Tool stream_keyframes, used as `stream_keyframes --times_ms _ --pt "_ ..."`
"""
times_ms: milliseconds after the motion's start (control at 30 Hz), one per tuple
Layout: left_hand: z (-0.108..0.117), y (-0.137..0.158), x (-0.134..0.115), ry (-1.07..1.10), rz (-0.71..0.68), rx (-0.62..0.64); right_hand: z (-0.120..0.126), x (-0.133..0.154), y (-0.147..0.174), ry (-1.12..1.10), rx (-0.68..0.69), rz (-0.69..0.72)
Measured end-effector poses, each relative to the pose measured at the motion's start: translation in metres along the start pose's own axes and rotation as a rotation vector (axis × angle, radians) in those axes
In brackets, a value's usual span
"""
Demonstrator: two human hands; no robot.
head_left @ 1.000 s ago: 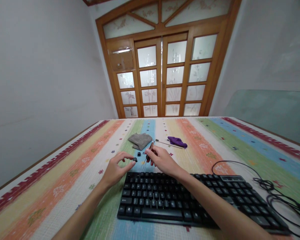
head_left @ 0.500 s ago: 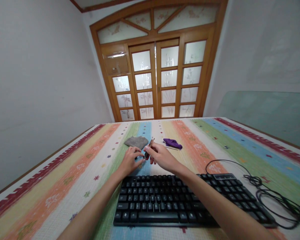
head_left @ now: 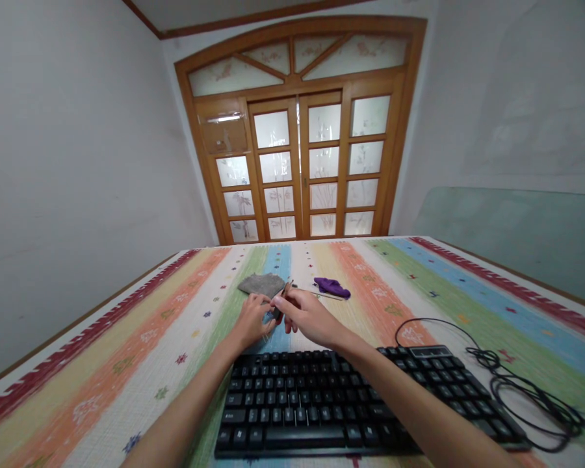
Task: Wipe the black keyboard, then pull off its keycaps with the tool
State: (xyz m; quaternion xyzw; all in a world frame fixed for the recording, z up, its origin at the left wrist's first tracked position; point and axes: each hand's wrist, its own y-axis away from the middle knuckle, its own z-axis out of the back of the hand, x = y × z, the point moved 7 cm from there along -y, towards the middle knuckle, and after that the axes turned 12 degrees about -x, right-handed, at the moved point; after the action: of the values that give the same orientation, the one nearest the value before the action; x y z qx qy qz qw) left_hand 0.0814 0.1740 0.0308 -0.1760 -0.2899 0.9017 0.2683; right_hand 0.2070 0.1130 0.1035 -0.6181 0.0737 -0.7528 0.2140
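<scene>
My right hand is closed around a small tool with a brown handle and a dark end, held slanting; its exact kind is hard to make out. Close against its dark end are the curled fingers of my left hand; whatever they pinch is too small and hidden to name. Both hands are just beyond the back edge of a black keyboard, and my right forearm crosses over its keys. A grey cloth lies directly past my left fingers.
A bunched purple cloth lies right of my hands, with a thin stick-like tool in front of it. The keyboard's black cable is coiled at the right. A striped cloth covers the table, and wooden glazed doors stand behind.
My fingers have come closer together, the left fingertips now against the tool's dark end. The tool is still in my right hand. The view has tilted slightly upward.
</scene>
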Motion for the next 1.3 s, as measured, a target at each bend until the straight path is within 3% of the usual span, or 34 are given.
stream_keyframes --times_ms 333,567,833,1100,1300 --pt "-0.007 0.0 0.005 0.034 -0.054 -0.05 -0.003 0.013 0.006 -0.015 0.031 -0.004" --pt "0.007 -0.003 -0.003 0.088 0.014 -0.01 -0.008 0.019 0.009 0.01 0.082 -0.008" --pt "0.012 -0.004 -0.005 0.087 0.027 0.014 -0.009 0.023 0.016 0.182 0.136 0.105" --pt "0.051 0.012 -0.017 0.209 0.028 -0.186 -0.01 0.02 0.018 0.334 0.184 0.175" --pt "0.064 0.024 -0.027 0.311 0.006 -0.163 -0.005 0.013 0.022 0.292 0.188 0.144"
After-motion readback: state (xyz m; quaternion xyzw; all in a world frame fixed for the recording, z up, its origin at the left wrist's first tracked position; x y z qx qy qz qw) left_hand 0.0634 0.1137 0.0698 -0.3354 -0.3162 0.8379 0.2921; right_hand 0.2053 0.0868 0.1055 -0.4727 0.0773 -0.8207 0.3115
